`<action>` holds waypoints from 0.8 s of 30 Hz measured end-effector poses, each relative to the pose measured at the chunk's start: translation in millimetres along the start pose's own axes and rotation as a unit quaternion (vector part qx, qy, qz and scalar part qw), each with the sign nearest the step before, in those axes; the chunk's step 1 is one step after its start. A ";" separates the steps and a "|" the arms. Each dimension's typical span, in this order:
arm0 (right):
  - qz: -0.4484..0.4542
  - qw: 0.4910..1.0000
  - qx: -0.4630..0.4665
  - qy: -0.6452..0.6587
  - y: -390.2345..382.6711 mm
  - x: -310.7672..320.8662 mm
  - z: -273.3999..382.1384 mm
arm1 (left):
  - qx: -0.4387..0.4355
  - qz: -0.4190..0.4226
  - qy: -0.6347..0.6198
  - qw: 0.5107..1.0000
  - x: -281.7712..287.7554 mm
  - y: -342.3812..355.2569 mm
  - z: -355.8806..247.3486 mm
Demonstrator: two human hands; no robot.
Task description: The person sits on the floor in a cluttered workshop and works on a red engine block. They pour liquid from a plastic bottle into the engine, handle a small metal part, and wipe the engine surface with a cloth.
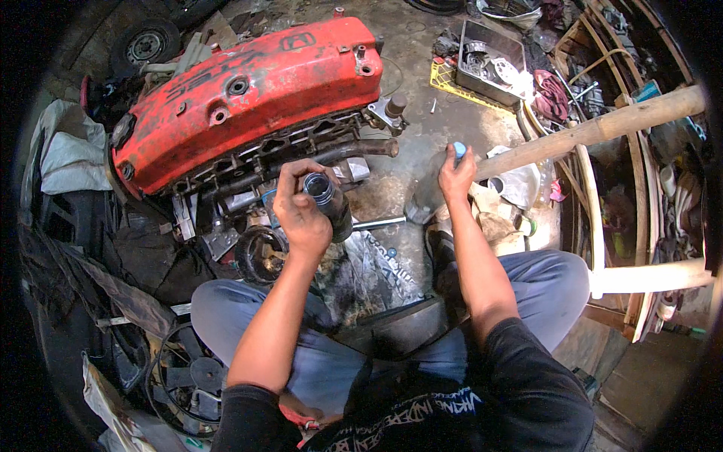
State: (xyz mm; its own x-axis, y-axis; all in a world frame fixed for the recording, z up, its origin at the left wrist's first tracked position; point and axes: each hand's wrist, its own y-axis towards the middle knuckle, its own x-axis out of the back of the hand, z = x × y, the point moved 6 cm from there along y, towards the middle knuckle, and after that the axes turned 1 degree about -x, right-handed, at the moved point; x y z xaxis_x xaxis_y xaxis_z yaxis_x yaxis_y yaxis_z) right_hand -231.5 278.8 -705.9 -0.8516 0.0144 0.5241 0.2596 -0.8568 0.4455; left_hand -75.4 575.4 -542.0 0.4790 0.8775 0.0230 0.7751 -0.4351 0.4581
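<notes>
My left hand [305,215] is wrapped round a dark see-through bottle [343,224], whose open, ringed mouth points up at me. The inside of that bottle looks dark. Out to the right, my right hand [456,181] is closed just under a blue cap [460,149]. A greyish clear bottle [427,197] seems to slant down from that hand, though its outline blends into the floor. Just beyond my left hand lies an engine head with a red valve cover [256,94], dirty and scuffed on top.
A grey bin [489,64] of metal parts stands on a yellow crate [459,88] at the far right. Bamboo poles [602,132] cross the right side. A round black oily part [261,254] sits by my left knee, and a fan [203,373] lies lower left.
</notes>
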 end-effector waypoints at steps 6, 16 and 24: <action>-0.078 0.996 0.012 0.040 28.9 13.0 -11.5 | 0.010 0.003 0.015 1.000 -0.7 1.1 -3.3; 0.005 0.997 0.013 0.079 33.9 2.9 -35.4 | -0.002 0.007 0.013 1.000 -2.2 0.2 -4.4; 0.044 0.997 -0.046 0.054 30.8 8.5 -23.6 | -0.020 -0.001 0.022 1.000 1.9 -2.0 -6.8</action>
State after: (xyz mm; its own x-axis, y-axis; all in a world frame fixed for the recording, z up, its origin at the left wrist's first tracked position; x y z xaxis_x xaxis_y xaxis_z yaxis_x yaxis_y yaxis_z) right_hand -241.5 240.4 -704.8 -0.8728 -0.1133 0.4748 0.2961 -0.8962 0.3304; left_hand -78.8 579.3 -536.8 0.4580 0.8869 0.0604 0.7589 -0.4254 0.4931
